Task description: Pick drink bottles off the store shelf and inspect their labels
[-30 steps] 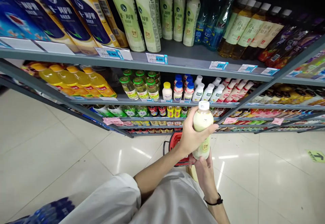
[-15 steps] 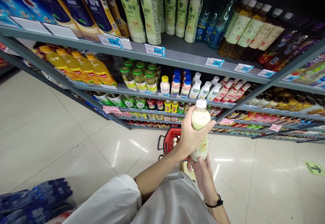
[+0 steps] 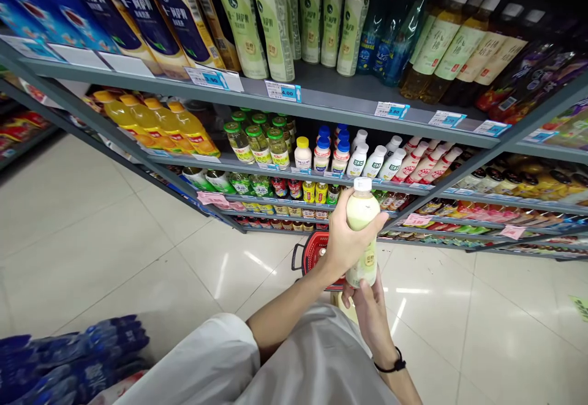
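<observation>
A pale green drink bottle (image 3: 362,212) with a white cap stands nearly upright between my hands, in front of the shelves. My left hand (image 3: 346,233) wraps around its upper half, thumb across the front. Under its base, my right hand (image 3: 370,307) grips the bottom with the thumb on the front; a black band (image 3: 392,362) circles that wrist. Behind and below my hands, partly hidden, is a red shopping basket (image 3: 314,247) with at least one white-capped bottle in it.
Similar green bottles (image 3: 310,22) line the upper shelf (image 3: 331,102), beside blue bottles and tea bottles. Orange juice bottles (image 3: 158,120), green-lidded jars (image 3: 255,141) and small white bottles (image 3: 375,160) fill a lower shelf. Wrapped blue packs (image 3: 92,356) lie at the lower left on the tiled floor.
The view has shifted slightly, so the shelves and basket appear a little further right. Both hands keep the same hold on the bottle.
</observation>
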Action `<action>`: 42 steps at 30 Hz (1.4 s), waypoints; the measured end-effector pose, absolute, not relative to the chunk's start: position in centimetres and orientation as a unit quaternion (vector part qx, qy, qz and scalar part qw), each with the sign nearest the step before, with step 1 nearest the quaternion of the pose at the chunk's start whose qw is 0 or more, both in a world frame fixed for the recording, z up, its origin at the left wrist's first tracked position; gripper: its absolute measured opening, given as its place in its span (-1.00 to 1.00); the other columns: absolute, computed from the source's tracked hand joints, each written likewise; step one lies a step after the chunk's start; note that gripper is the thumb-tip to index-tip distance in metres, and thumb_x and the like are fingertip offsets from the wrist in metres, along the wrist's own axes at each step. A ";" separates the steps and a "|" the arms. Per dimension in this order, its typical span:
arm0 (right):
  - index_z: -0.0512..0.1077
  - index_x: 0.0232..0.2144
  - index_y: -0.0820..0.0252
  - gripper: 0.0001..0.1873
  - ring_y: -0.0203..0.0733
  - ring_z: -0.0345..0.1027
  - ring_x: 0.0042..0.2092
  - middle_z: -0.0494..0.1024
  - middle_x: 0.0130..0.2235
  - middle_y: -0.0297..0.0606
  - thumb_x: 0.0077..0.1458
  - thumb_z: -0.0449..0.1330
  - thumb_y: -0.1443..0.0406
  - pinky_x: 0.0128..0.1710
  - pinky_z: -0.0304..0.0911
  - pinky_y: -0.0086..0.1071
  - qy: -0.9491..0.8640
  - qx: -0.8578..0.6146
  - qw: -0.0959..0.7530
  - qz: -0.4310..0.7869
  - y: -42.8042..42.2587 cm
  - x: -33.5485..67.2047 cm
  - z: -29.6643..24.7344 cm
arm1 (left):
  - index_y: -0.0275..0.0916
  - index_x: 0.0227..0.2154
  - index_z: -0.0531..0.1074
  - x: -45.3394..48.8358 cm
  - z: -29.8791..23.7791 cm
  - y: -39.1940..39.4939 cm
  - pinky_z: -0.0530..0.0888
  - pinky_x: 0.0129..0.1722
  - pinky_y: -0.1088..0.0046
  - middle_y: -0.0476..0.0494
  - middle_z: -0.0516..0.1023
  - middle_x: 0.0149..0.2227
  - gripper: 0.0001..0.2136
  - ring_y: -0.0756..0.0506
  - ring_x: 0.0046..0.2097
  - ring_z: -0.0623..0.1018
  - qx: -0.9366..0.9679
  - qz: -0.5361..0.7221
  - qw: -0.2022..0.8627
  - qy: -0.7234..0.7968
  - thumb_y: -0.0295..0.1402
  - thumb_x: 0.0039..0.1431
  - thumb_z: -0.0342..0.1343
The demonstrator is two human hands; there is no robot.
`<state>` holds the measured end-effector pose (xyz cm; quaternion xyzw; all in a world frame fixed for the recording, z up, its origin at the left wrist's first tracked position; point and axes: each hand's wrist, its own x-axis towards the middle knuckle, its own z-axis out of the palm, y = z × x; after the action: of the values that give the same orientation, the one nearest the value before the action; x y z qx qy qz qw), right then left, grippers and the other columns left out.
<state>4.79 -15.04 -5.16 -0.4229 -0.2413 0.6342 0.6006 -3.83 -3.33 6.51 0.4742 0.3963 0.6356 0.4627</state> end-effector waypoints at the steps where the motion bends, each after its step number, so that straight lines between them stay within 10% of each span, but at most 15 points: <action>1: 0.24 0.28 -0.04 -0.26 -0.31 0.31 -0.41 0.54 -0.15 -0.26 0.16 0.41 0.01 -0.46 0.22 -0.40 -0.245 -0.429 0.600 0.629 -14.9 4.5 -5.2 | -0.23 -0.08 0.41 -4.1 6.4 -3.1 0.45 -0.22 0.53 -0.02 0.49 -0.25 -0.60 0.01 -0.27 0.44 0.475 0.634 0.467 0.392 -0.28 0.10 0.42; 12: 0.31 0.21 -0.05 -0.39 -0.30 0.29 -0.41 0.55 -0.06 -0.24 0.21 0.35 0.00 -0.46 0.24 -0.38 -0.216 -0.423 0.637 0.607 -13.0 0.6 -5.1 | -0.24 -0.10 0.48 -7.3 4.1 1.3 0.53 -0.23 0.47 -0.12 0.60 -0.13 -0.52 -0.03 -0.24 0.56 0.386 0.566 0.663 0.301 -0.25 -0.05 0.52; 17: 0.55 0.02 0.24 -0.24 -0.14 0.40 -0.42 0.64 -0.19 0.00 0.21 0.12 -0.28 -0.50 0.25 -0.32 -0.180 -0.357 0.614 0.681 -12.9 0.6 -4.5 | -0.22 0.01 0.49 -7.0 4.2 2.5 0.56 -0.27 0.42 -0.18 0.64 -0.07 -0.47 -0.09 -0.22 0.64 0.313 0.517 0.761 0.235 -0.21 -0.02 0.48; 23: 0.65 -0.07 0.23 -0.20 -0.19 0.38 -0.46 0.67 -0.22 0.00 0.18 0.12 -0.33 -0.53 0.13 -0.40 -0.141 -0.376 0.639 0.657 -14.0 1.5 -4.6 | -0.20 0.05 0.47 -5.0 4.4 2.3 0.56 -0.30 0.44 -0.17 0.65 -0.05 -0.46 -0.08 -0.24 0.66 0.327 0.481 0.786 0.210 -0.24 0.02 0.47; 34: 0.65 -0.25 0.26 -0.14 -0.23 0.30 -0.58 0.60 -0.42 -0.10 0.12 0.10 -0.41 -0.53 0.16 -0.36 -0.122 -0.394 0.615 0.672 -17.0 7.4 -4.2 | -0.20 0.11 0.46 -2.2 5.2 0.7 0.41 0.27 0.25 -0.24 0.57 0.19 -0.45 -0.26 0.25 0.52 0.400 0.406 0.795 0.207 -0.12 0.11 0.43; 42: 0.62 -0.17 0.25 -0.08 -0.09 0.45 -0.43 0.63 -0.35 -0.05 0.05 0.10 -0.46 -0.48 0.28 -0.30 -0.128 -0.410 0.628 0.649 -19.7 13.0 -4.3 | -0.19 0.13 0.54 3.5 5.2 -1.5 0.49 0.11 0.39 -0.23 0.58 0.17 -0.50 -0.21 0.15 0.58 0.433 0.398 0.788 0.184 -0.12 0.17 0.39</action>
<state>13.02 -19.69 -4.26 -0.4104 -0.1285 0.6488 0.6278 3.52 -1.49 5.19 0.4326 0.1837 0.3978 0.7880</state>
